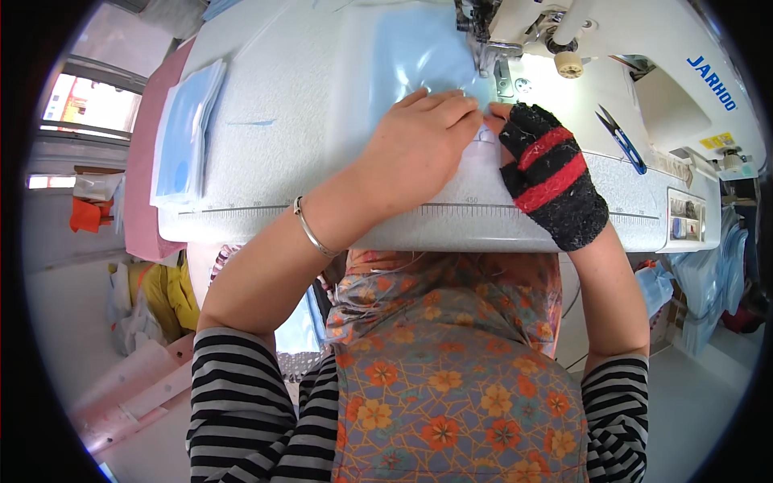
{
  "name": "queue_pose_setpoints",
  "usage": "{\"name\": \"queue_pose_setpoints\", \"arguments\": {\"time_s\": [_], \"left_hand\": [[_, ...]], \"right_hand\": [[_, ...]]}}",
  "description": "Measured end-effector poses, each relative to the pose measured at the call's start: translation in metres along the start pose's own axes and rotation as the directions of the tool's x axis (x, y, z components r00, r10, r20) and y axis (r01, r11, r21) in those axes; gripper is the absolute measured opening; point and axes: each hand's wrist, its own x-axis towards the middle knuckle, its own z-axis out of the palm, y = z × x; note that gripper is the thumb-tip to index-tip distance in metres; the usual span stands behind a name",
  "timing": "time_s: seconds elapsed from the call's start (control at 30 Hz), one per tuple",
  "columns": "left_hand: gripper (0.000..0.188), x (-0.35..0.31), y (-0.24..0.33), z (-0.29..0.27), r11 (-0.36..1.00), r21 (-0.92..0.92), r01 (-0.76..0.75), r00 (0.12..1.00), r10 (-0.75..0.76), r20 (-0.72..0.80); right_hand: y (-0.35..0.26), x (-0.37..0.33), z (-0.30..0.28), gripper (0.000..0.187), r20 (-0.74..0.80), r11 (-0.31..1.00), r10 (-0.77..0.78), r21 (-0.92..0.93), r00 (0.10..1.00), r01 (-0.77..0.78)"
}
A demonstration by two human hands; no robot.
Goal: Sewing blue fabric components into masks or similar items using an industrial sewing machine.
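Observation:
A light blue sheet (pixel 411 50), glossy and with a clear see-through margin, lies on the sewing machine bed beside the needle and presser foot (pixel 489 63). My left hand (pixel 420 149) rests palm down on its near part, fingers stretched out and its thumb side close to the right hand. In a black fingerless glove with red stripes, my right hand (pixel 554 173) has its bare fingertips closed at the sheet's right edge, just below the presser foot. The fingers partly hide that edge.
Blue-handled thread snips (pixel 622 141) lie right of my glove. A stack of blue and white sheets (pixel 187 133) sits at the table's left end. The machine head (pixel 668 40) overhangs the upper right. A small compartment box (pixel 686 219) is at the right corner.

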Motion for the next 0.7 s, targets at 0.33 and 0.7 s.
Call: {"name": "queue_pose_setpoints", "arguments": {"time_s": [0.33, 0.7], "left_hand": [[0.030, 0.020, -0.033, 0.006, 1.000, 0.011, -0.021, 0.999, 0.021, -0.050], [0.028, 0.030, -0.048, 0.012, 0.999, 0.005, -0.039, 0.996, 0.039, -0.084]], "right_hand": [[0.017, 0.013, 0.004, 0.043, 0.011, 0.998, -0.051, -0.048, 0.999, 0.051], [0.021, 0.017, 0.012, 0.040, -0.028, 0.996, -0.029, -0.090, 0.999, 0.027]]}}
